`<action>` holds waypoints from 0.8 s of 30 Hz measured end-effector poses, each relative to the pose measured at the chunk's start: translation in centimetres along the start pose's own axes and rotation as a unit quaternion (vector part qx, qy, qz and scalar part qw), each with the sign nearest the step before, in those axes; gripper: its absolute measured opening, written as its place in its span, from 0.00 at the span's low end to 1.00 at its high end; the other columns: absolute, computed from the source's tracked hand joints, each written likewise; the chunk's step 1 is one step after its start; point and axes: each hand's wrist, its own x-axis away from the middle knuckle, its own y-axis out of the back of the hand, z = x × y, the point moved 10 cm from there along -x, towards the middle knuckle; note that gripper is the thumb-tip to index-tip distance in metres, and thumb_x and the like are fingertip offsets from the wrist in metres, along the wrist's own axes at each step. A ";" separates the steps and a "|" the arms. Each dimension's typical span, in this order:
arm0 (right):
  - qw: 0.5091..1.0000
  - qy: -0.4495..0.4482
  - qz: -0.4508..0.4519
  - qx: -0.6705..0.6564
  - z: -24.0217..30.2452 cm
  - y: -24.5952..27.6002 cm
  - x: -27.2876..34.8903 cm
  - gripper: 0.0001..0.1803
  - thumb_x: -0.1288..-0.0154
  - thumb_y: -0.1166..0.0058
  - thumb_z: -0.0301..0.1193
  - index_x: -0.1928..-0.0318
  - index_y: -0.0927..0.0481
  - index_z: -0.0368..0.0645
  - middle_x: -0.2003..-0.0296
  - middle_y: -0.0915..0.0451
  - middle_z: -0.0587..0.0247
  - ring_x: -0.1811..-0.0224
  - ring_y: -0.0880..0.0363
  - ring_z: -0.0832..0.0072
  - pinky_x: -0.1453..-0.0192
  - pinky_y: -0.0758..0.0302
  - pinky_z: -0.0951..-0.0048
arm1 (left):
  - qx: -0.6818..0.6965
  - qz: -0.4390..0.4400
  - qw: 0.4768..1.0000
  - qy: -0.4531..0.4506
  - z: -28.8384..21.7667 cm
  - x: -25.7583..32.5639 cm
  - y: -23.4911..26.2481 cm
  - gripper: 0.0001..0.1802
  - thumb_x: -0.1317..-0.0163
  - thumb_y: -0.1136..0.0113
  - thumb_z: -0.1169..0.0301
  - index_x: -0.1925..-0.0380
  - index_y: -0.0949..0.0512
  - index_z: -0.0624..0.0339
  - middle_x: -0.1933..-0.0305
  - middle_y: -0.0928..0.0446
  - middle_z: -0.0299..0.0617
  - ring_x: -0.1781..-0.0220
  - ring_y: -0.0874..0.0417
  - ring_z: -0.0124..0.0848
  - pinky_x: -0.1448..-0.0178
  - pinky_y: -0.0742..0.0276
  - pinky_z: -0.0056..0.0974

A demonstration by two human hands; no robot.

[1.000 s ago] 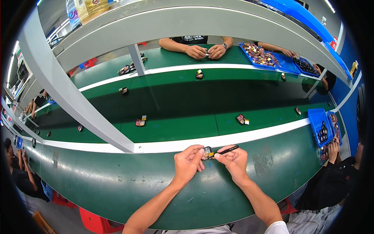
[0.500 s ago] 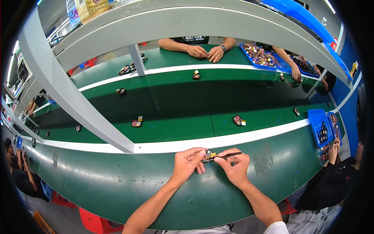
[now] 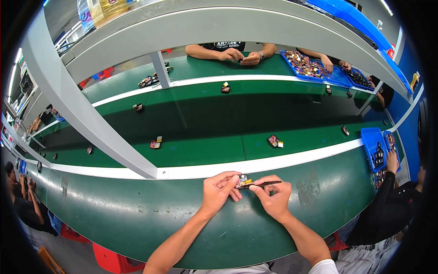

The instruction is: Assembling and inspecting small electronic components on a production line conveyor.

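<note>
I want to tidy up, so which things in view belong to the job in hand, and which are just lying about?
In the job:
held part, in the left hand
black tool, in the right hand
similar-looking parts on the belt, probably
blue tray at right, probably

Apparently just lying about:
bottles, upper left
red stool, lower left

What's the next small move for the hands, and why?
I'd probably steady the small black device in the left hand and nudge the thin black tool only slightly with the right hand. The tool's tip is already at the device, by its yellow patch; exact contact is too small to tell, so a big push seems risky.
</note>
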 end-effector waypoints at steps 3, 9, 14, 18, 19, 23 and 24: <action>1.000 0.002 0.001 0.001 0.2 0.0 0.0 0.08 0.44 0.27 0.20 0.65 0.14 0.38 0.87 0.32 0.78 0.86 0.43 0.94 0.80 0.50 0.82 | -0.004 0.002 1.000 -0.001 -0.1 0.0 0.1 0.14 0.26 0.43 0.73 0.50 0.20 0.76 0.68 0.17 0.50 0.76 0.14 0.35 0.76 0.18 0.33; 1.000 -0.012 0.004 -0.022 -0.4 0.0 0.0 0.07 0.43 0.28 0.20 0.65 0.14 0.37 0.87 0.31 0.79 0.86 0.42 0.94 0.80 0.50 0.83 | -0.007 -0.004 1.000 0.001 0.1 0.1 0.2 0.14 0.26 0.43 0.72 0.50 0.20 0.75 0.68 0.17 0.50 0.76 0.14 0.35 0.76 0.18 0.32; 1.000 -0.004 0.001 -0.013 0.0 -0.1 -0.1 0.07 0.43 0.28 0.20 0.65 0.14 0.37 0.88 0.32 0.79 0.86 0.42 0.94 0.80 0.50 0.83 | -0.011 -0.003 1.000 0.007 0.3 0.1 0.2 0.14 0.25 0.43 0.72 0.50 0.19 0.75 0.68 0.17 0.49 0.77 0.14 0.34 0.75 0.18 0.32; 1.000 0.013 0.009 0.013 0.7 0.0 -0.2 0.07 0.44 0.27 0.21 0.66 0.14 0.38 0.88 0.31 0.77 0.87 0.42 0.93 0.81 0.49 0.82 | -0.013 -0.008 1.000 0.012 0.6 0.2 0.2 0.14 0.25 0.43 0.72 0.50 0.19 0.75 0.68 0.17 0.48 0.76 0.14 0.33 0.76 0.18 0.32; 0.999 0.026 0.017 0.031 1.2 -0.1 -0.2 0.07 0.45 0.27 0.21 0.66 0.14 0.39 0.88 0.30 0.76 0.87 0.41 0.93 0.81 0.48 0.81 | -0.011 -0.009 1.000 0.013 0.6 0.3 0.3 0.14 0.25 0.43 0.72 0.50 0.19 0.74 0.68 0.17 0.48 0.77 0.14 0.33 0.76 0.18 0.32; 0.994 0.089 0.026 0.063 2.7 -0.5 -0.3 0.08 0.45 0.26 0.22 0.66 0.13 0.39 0.86 0.27 0.75 0.88 0.40 0.92 0.81 0.46 0.81 | -0.015 -0.012 1.000 0.023 0.9 0.2 0.5 0.13 0.25 0.44 0.73 0.51 0.18 0.73 0.69 0.17 0.46 0.77 0.15 0.30 0.76 0.20 0.31; 0.996 0.077 0.018 0.052 2.4 -0.3 -0.3 0.07 0.46 0.26 0.22 0.67 0.13 0.39 0.84 0.24 0.74 0.88 0.39 0.91 0.81 0.45 0.81 | -0.014 -0.010 1.000 0.023 0.9 0.1 0.4 0.13 0.25 0.44 0.73 0.51 0.18 0.73 0.69 0.17 0.46 0.77 0.15 0.30 0.76 0.20 0.31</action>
